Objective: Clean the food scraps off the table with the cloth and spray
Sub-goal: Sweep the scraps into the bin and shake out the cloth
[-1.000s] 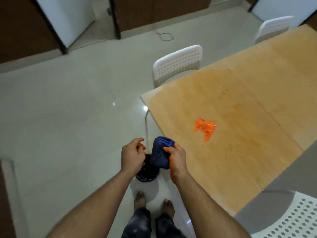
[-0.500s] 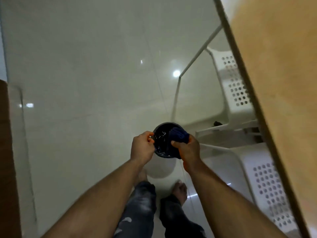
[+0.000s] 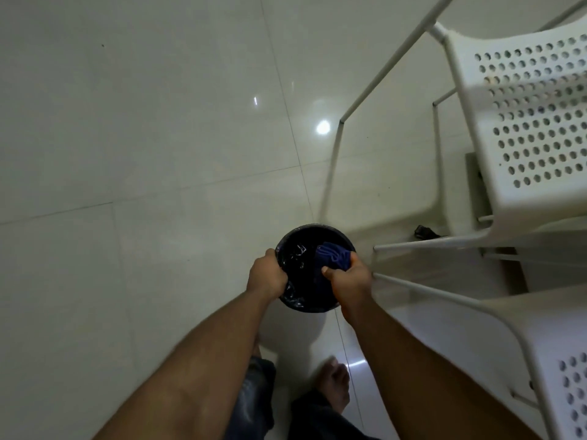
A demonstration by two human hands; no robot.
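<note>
I look straight down at a round black bin (image 3: 313, 233) lined with a shiny black bag, standing on the pale tiled floor. My right hand (image 3: 349, 279) grips a bunched dark blue cloth (image 3: 333, 256) just over the bin's opening, at its right side. My left hand (image 3: 266, 277) holds the bin's left rim, fingers curled over the edge. The table, the orange scraps and any spray bottle are out of view.
A white perforated chair (image 3: 521, 115) with thin white legs stands at the upper right, close to the bin. A second white chair (image 3: 556, 344) is at the lower right. My bare feet (image 3: 333, 389) stand just below the bin. Open tiled floor (image 3: 127, 138) stretches left.
My view dropped from the table with orange scraps down to the floor. Both hands lowered to the bin; the left took hold of its rim and the right brought the cloth over the opening.
</note>
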